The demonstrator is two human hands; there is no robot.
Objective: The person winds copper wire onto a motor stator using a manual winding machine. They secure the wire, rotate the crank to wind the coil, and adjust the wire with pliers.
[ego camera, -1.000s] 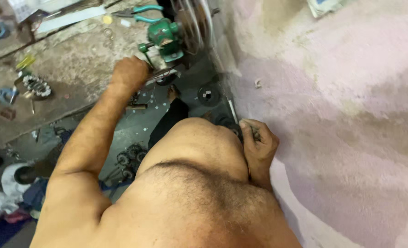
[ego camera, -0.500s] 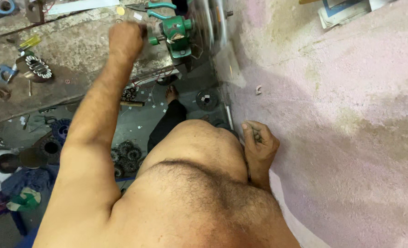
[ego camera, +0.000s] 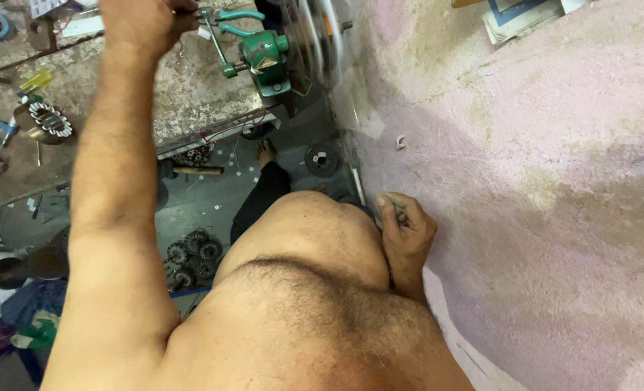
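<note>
raised higher than a second ago, left hand (ego camera: pixel 144 25) is fisted on the crank handle (ego camera: pixel 213 36) of the green winding machine (ego camera: pixel 264 58) on the bench (ego camera: pixel 184 94), suggesting cranking continues, while right hand (ego camera: pixel 405 232) curls loosely beside the pink wall (ego camera: pixel 539 181).

Single head view, steep downward look, close over torso, workbench (ego camera: pixel 191 94) ahead.

Toothed metal ring (ego camera: pixel 49 119) on worn workbench (ego camera: pixel 184 87), yellow tool (ego camera: pixel 35 80) near it, hammer (ego camera: pixel 191 171) on floor, gears (ego camera: pixel 191 253) in a cluster, pink wall (ego camera: pixel 554 181)
</note>
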